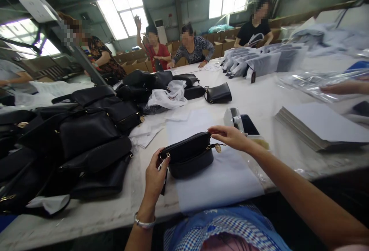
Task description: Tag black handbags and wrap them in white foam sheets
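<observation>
A small black bag (188, 155) with a gold zipper pull and a round gold charm is held between my two hands, over white paper (219, 185) near the table's front edge. My left hand (157, 172) grips its left end, thumb near the zipper pull, and a black tag hangs beside it. At the bag's upper right corner, by the strap fitting, the fingers of my right hand (227, 136) are closed on it. A white tape dispenser (233, 118) stands just behind my right hand.
Black bags (89, 132) are heaped at the left, with more behind around white plastic (170, 95). A stack of white boards (328, 124) lies right, below another person's hand (346, 87). Grey-white wrapped items (259, 60) stand at the back; several people work beyond the table.
</observation>
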Tool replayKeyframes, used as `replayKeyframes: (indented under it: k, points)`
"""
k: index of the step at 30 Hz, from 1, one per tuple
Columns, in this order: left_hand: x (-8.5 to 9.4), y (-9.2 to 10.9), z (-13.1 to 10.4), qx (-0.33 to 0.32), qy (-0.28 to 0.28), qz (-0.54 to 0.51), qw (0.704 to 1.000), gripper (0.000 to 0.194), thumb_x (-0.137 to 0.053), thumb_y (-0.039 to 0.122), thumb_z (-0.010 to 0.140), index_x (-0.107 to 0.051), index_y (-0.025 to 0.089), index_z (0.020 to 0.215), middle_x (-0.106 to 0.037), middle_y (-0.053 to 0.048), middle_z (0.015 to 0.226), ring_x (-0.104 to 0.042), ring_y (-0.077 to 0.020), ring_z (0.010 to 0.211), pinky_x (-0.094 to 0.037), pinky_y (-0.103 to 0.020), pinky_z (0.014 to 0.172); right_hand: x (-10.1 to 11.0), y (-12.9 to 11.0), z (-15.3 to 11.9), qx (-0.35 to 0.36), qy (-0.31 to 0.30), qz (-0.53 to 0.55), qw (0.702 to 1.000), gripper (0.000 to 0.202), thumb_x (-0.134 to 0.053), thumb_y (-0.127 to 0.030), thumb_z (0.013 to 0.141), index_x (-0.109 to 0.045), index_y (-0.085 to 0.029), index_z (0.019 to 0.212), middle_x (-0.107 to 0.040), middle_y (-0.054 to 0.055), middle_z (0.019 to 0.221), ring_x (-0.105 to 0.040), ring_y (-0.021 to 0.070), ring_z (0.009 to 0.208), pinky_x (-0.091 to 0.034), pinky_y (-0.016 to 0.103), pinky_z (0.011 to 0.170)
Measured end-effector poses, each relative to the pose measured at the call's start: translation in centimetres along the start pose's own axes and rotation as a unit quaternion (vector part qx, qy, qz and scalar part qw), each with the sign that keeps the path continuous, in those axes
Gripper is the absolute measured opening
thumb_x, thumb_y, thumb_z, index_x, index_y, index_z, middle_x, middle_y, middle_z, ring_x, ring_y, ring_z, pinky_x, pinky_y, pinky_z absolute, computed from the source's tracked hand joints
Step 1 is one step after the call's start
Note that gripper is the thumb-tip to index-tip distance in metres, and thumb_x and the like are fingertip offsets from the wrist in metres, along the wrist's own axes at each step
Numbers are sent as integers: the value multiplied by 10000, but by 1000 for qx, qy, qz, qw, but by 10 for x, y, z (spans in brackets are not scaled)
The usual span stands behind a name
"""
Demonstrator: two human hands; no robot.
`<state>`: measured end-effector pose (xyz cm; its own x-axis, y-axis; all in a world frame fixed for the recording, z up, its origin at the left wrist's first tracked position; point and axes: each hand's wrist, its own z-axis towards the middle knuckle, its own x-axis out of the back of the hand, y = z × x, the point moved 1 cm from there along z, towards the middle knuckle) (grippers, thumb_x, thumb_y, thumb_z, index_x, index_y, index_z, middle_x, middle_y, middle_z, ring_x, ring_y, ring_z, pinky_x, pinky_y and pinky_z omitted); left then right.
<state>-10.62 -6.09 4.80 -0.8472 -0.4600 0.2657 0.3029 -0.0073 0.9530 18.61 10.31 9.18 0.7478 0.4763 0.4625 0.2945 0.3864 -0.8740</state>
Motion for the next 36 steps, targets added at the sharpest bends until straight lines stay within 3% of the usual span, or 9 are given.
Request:
replayKeyframes:
  k: [5, 10, 13, 15, 18, 22, 27, 33, 36]
  points:
    - [-1, -1, -1, -4, 4, 22, 1000, 465, -628, 453, 867, -549, 221, 1262, -659, -68, 1207, -637, -208, 1098, -493, -346, 977, -23, 15, -40, -21, 92, -26, 995, 263, -667, -404, 838, -632, -211, 1013, -700, 49, 992, -676, 214, 933, -542, 371, 885]
    - [8, 20, -1, -45, -51, 117, 991, 404, -647, 434, 854, -570, 231, 1196, -661, -63, 1192, -642, -214, 1087, -487, -361, 980, -47, 9, -57, 19, 108, -160, 981, 138, -634, -339, 874, -589, -212, 904, -628, 21, 880, -616, 178, 782, -484, 312, 736]
    - [10, 53, 8, -110, -124, 225, 960, 509, -688, 420, 824, -529, 287, 1289, -660, -36, 1214, -625, -219, 1118, -479, -353, 979, -52, 1, -59, 8, 90, -207, 974, 123, -567, -321, 911, -563, -207, 864, -602, 20, 851, -565, 154, 682, -434, 288, 666]
    - [6, 73, 18, -142, -181, 306, 924, 618, -711, 447, 792, -492, 325, 1357, -682, -24, 1166, -650, -233, 1049, -512, -351, 903, -52, -5, -59, -10, 85, -254, 963, 125, -549, -314, 913, -564, -206, 851, -614, 26, 846, -562, 158, 681, -401, 285, 651]
    - [-8, 88, 30, -180, -256, 375, 872, 568, -718, 471, 764, -587, 309, 1293, -700, -43, 1113, -663, -260, 990, -523, -361, 862, -51, -16, -59, -67, 63, -320, 943, 190, -537, -340, 911, -566, -209, 776, -640, 27, 762, -577, 175, 662, -332, 288, 588]
    - [-24, 79, 36, -157, -324, 292, 886, 409, -667, 337, 813, -639, 295, 1219, -728, -26, 1105, -688, -234, 970, -526, -319, 867, -56, -26, -61, -110, 20, -343, 933, 274, -470, -368, 945, -608, -215, 765, -673, 30, 699, -616, 189, 661, -298, 291, 570]
    - [-29, 67, 33, -159, -273, 262, 912, 367, -653, 285, 811, -673, 305, 1178, -759, -24, 1019, -711, -253, 911, -543, -326, 808, -72, -28, -61, -64, 39, -351, 934, 271, -422, -313, 959, -624, -204, 815, -699, 49, 772, -634, 188, 685, -336, 292, 622]
    - [-35, 65, 35, -140, -261, 295, 908, 353, -625, 237, 832, -665, 320, 1173, -760, -14, 1030, -717, -255, 919, -535, -334, 803, -95, -38, -55, -64, 20, -339, 939, 272, -439, -309, 939, -599, -196, 750, -679, 52, 698, -628, 189, 634, -312, 297, 585]
    - [-32, 61, 42, -134, -277, 305, 901, 360, -644, 253, 826, -665, 311, 1181, -755, -20, 1062, -710, -265, 959, -532, -342, 831, -96, -41, -57, -63, 0, -307, 950, 266, -474, -336, 922, -604, -201, 733, -663, 37, 654, -617, 187, 601, -307, 295, 561]
